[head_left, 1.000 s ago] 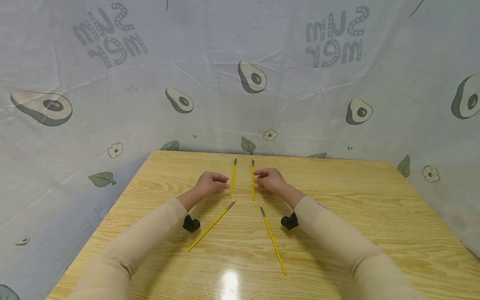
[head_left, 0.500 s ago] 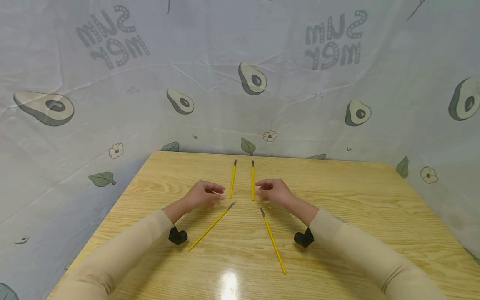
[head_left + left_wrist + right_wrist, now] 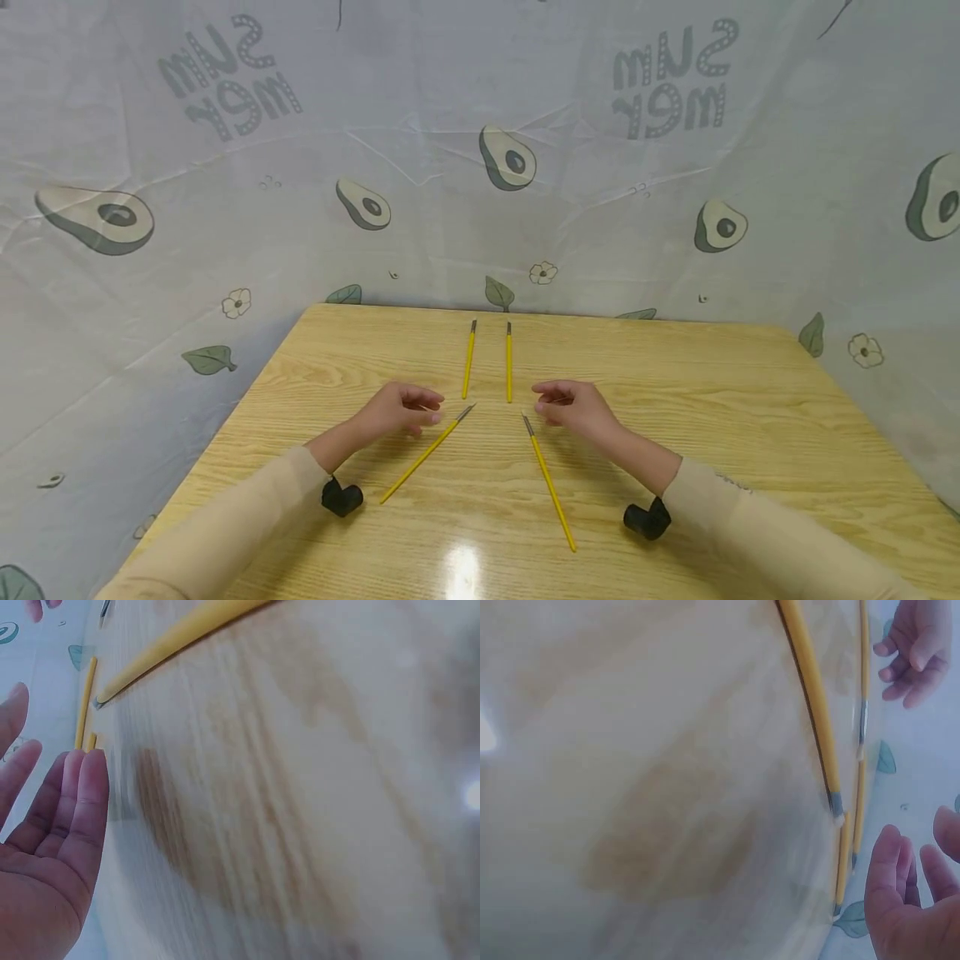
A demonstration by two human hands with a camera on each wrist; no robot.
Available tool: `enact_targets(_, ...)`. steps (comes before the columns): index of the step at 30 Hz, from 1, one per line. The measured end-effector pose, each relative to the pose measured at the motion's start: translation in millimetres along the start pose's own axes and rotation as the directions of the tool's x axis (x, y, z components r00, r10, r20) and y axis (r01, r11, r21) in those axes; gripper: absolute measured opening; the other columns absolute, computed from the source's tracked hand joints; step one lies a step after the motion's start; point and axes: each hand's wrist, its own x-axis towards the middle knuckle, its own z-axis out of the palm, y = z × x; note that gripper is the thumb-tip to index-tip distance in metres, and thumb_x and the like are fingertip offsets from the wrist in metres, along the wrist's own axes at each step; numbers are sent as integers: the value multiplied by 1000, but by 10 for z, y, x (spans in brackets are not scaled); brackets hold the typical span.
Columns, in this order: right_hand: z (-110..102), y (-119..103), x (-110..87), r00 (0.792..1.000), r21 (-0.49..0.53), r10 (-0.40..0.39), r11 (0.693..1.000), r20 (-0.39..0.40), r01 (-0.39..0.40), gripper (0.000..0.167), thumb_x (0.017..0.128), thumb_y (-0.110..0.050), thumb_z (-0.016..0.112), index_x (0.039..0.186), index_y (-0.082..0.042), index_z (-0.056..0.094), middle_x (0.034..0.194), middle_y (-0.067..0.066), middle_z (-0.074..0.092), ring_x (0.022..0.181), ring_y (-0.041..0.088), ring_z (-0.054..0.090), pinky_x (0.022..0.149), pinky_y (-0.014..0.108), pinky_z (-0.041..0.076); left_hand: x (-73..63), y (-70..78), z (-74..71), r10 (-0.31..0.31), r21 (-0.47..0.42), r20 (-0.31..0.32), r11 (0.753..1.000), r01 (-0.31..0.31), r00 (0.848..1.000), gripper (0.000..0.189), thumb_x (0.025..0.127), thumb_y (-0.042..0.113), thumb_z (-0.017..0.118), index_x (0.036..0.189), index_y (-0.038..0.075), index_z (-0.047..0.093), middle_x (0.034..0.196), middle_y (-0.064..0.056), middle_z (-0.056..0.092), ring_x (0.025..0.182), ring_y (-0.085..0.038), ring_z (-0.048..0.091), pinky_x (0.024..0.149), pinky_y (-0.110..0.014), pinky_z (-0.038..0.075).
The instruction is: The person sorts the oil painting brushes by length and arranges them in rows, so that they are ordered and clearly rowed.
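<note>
Yellow paintbrushes with grey metal ends lie on the wooden table. Two are nearly parallel at the back, a left one (image 3: 469,367) and a right one (image 3: 509,367). Closer in, a slanted brush (image 3: 423,458) points up and right, and another brush (image 3: 551,487) leans the opposite way. My left hand (image 3: 393,412) hovers left of the slanted brush's tip, fingers loosely bent, holding nothing. Just right of the other near brush's tip is my right hand (image 3: 577,410), also relaxed and holding nothing. Both wrist views show bare palms, the left (image 3: 52,847) and the right (image 3: 907,915).
A black wrist camera (image 3: 342,497) hangs under the left wrist, and a second black camera (image 3: 648,519) under the right. The wooden table (image 3: 712,400) ends at a pale cloth backdrop (image 3: 600,233) printed with avocados and leaves.
Both hands have drawn back from beside the two far brushes toward the person and spread apart, the right one farther to the right. The brushes keep their places.
</note>
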Motion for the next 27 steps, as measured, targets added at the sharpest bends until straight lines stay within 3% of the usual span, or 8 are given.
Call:
enact_targets(9,50,21,-274,999,-3,-18,1000,-38,18,34,92,-4,67,123,8,61,101,12,63,91,29,62,76,40,58,-131,25,8,-16,47,11,999,15,1000,41,88,15,74,123,-4,64,109,-13,67,87,-21,64,69,-38,58)
enact_targets(14,98,78,-388,997,-28,4,1000,-72,-6,32,91,-5,68,121,6,64,99,11,63,83,21,61,67,29,55,-170,17,55,-33,52,13,998,33,999,42,87,16,76,122,-3,65,111,-13,67,89,-18,63,71,-36,58)
enact_targets(19,172,116,-451,998,-11,-1,1000,-68,0,29,90,-2,68,117,8,65,94,13,63,77,19,59,60,25,52,-175,-40,90,-10,55,-11,998,11,1000,40,87,14,75,122,-3,65,112,-14,66,87,-18,63,69,-35,58)
enact_targets(27,243,159,-510,995,-58,35,997,-91,-41,25,88,-2,71,112,4,68,90,6,62,79,18,58,63,26,52,-163,-81,121,38,96,12,995,-39,999,38,86,12,76,121,-1,67,103,-8,67,82,-19,63,63,-34,57)
